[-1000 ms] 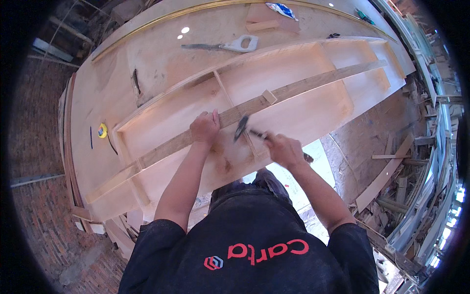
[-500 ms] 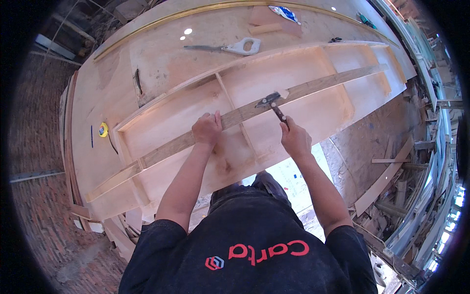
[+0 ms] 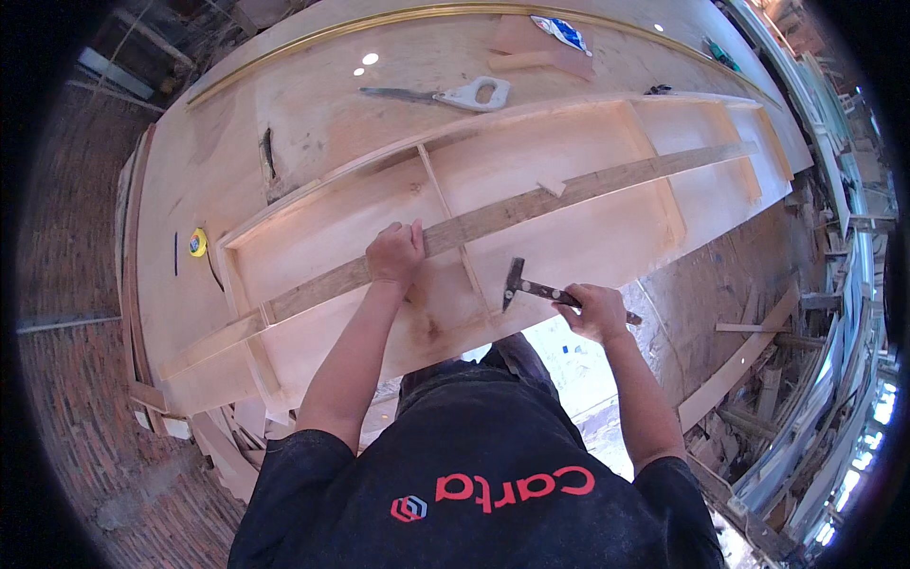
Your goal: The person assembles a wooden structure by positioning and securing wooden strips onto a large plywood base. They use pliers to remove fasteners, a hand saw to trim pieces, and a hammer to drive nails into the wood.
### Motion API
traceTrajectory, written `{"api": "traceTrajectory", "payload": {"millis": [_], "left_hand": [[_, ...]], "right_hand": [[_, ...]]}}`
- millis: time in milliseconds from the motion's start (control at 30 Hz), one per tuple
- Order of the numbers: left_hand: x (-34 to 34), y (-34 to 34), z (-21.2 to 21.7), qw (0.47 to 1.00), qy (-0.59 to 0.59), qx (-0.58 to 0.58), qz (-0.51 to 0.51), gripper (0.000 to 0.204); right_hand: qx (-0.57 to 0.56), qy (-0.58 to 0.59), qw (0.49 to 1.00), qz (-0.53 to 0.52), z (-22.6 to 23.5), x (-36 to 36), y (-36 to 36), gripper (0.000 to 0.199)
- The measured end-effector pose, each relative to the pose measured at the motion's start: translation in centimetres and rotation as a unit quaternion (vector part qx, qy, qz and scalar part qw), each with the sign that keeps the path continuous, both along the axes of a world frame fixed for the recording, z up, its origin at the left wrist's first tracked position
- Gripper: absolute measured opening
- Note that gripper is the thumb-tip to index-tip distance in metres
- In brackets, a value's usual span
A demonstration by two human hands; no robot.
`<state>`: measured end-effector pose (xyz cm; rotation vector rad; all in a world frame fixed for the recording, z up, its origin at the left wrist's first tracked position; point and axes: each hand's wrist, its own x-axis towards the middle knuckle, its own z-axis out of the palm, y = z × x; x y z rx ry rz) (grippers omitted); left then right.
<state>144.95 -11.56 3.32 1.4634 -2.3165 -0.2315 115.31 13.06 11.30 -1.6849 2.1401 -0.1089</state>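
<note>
A hammer (image 3: 542,290) with a dark head and riveted handle is in my right hand (image 3: 601,313), closed round the handle. Its head hangs over the near edge of a shallow wooden frame (image 3: 431,171) with a curved far rim and crosspieces. Along the frame lies a long wooden batten (image 3: 493,214). My left hand (image 3: 396,252) is closed over this batten, left of the middle crosspiece; the fingertips are partly hidden. A small wood offcut (image 3: 552,187) rests on the batten, right of that crosspiece.
Beyond the frame lie a handsaw (image 3: 464,95), a blue and white packet (image 3: 561,34) and a long golden strip (image 3: 379,19). A yellow tape measure (image 3: 198,243) sits at the left. Scrap timber (image 3: 758,389) is piled at the right, beside the table.
My right hand has drawn the hammer back from the batten, down toward the frame's near edge. The offcut by the hammer head now shows plainly. My left hand keeps its place on the batten.
</note>
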Motion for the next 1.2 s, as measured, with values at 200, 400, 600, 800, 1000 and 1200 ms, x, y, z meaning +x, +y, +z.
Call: {"api": "traceTrajectory", "payload": {"millis": [200,400,600,800,1000,1200], "left_hand": [[0.1,-0.3,1.3,0.998,0.036,0.058,0.001,0.034],[1.7,4.2,6.6,0.988,0.106,-0.07,0.086,0.05],[5.9,13.6,8.9,0.961,0.083,-0.09,0.249,0.048],[12.2,23.6,5.7,0.91,0.064,-0.076,0.402,0.039],[19.6,23.4,5.0,0.906,0.026,-0.092,0.413,0.043],[31.8,18.6,4.8,0.93,0.027,-0.129,0.344,0.046]], "right_hand": [[-0.018,0.01,0.998,0.052,-1.3,-6.5,-3.2,0.027],[-0.254,-0.024,0.967,-0.004,-0.4,-6.9,-12.6,0.034],[-0.133,0.025,0.99,0.048,-0.6,-6.5,-18.8,0.037],[-0.043,-0.117,0.986,0.111,1.1,-0.5,-16.5,0.04],[-0.154,-0.159,0.959,0.176,0.9,10.2,-13.6,0.044],[-0.18,0.042,0.971,-0.15,-7.1,-2.4,-9.1,0.042]]}}
